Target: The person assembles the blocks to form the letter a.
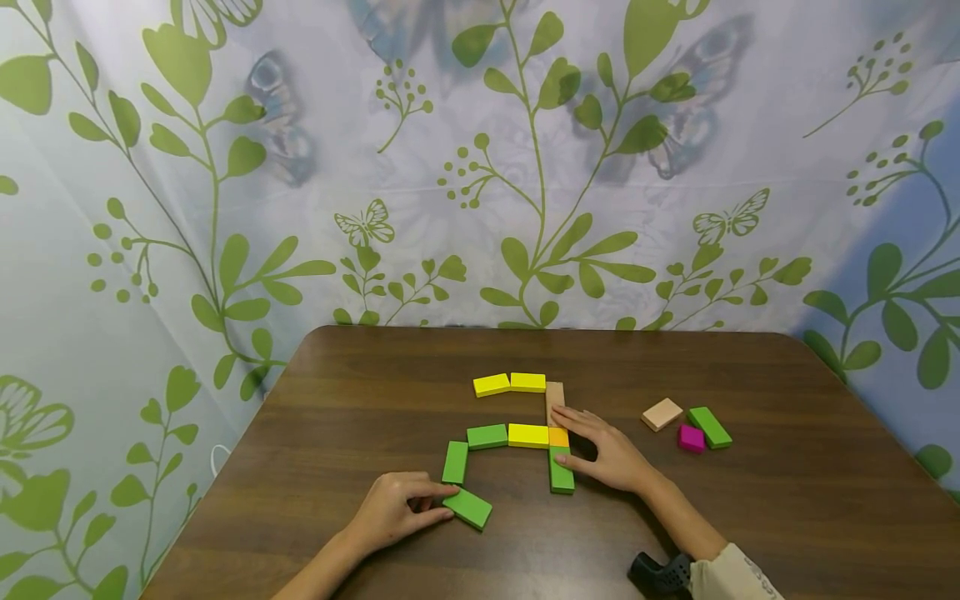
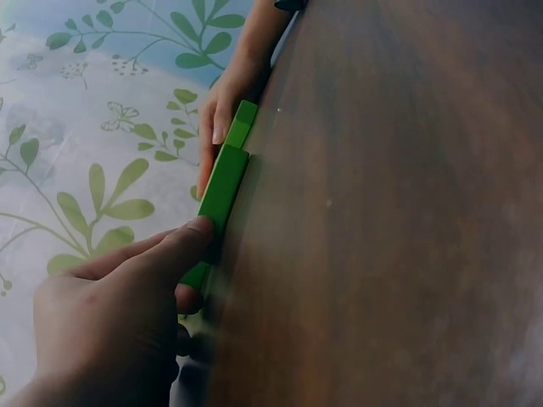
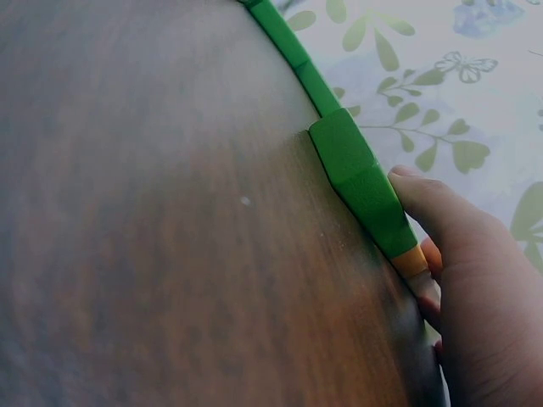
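a person's left hand (image 1: 397, 512) pinches the nearest green block (image 1: 470, 509) at its left end, apparently to control its angle beside the left green block (image 1: 455, 463) on the table (image 1: 360, 383). its long axis slants from far left to near right. the right hand (image 1: 613, 457), thumb and fingers apart, touches the tan block (image 1: 554, 395) and right green block (image 1: 562, 477), seemingly steadying them.

Head view high, wrist views low

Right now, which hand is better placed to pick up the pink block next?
Probably the right hand: it is nearer the pink block, while the left hand, farther away, pinches a green block.
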### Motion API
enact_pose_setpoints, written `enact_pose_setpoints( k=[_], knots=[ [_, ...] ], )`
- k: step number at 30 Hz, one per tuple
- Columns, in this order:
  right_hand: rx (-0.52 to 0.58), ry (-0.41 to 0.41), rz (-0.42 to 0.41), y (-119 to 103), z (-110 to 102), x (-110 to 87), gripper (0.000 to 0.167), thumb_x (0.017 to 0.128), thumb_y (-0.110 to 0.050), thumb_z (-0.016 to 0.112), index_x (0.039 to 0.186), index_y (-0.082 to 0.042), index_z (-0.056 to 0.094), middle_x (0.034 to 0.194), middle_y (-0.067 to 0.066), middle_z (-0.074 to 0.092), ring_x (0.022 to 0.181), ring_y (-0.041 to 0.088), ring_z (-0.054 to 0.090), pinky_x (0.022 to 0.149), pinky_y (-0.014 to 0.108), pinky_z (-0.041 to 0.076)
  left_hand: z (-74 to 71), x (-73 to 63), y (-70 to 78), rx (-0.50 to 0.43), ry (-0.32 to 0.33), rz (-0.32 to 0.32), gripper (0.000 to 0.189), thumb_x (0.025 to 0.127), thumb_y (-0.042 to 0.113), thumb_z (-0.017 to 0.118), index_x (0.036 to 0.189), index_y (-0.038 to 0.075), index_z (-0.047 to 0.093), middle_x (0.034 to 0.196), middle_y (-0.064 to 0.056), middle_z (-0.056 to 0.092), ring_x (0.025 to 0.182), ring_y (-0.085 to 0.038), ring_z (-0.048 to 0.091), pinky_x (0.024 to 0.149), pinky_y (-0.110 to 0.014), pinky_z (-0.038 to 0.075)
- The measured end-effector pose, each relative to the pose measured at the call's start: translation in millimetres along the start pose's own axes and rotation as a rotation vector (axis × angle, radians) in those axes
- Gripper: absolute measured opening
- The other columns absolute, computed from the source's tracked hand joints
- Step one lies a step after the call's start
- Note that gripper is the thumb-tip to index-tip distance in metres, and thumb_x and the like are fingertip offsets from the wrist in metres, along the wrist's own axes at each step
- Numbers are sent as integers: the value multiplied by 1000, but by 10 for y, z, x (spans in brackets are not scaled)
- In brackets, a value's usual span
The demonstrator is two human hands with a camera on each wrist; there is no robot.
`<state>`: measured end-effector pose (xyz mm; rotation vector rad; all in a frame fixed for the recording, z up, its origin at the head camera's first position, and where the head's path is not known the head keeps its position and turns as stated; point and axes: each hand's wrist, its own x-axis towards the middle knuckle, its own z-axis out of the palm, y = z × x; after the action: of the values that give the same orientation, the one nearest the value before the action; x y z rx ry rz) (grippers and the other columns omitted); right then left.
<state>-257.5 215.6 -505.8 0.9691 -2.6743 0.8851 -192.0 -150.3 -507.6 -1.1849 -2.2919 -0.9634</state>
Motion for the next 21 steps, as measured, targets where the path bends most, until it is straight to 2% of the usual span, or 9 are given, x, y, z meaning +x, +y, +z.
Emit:
enact_pose_setpoints(
  k=[5,10,16,21],
  knots=[
    [-9,-3,5,12,11,0,67,83,-49,63,140,-19,43,146,-3,35,131,29,32,104,52,24,11,17,16,6,16,44,25,77,25,76,102,21,73,60,17,41,54,11,31,47,-3,26],
    [-5,0,15,10,5,6,67,83,-50,62,140,-20,42,146,-3,35,132,30,32,104,54,24,33,56,56,23,32,73,26,77,23,76,103,21,72,64,19,49,54,12,30,48,-3,26],
    [2,-2,13,3,1,6,67,83,-50,62,140,-20,42,146,-3,35,132,30,31,104,53,24,52,64,76,37,41,55,27,77,23,76,103,21,73,64,20,51,55,12,31,50,-3,27],
    [3,-4,16,5,5,0,67,83,-49,62,140,-20,42,146,-3,34,132,30,31,103,55,24,66,58,81,35,26,23,26,77,23,76,103,20,73,77,17,64,56,9,42,53,-5,35]
  ],
)
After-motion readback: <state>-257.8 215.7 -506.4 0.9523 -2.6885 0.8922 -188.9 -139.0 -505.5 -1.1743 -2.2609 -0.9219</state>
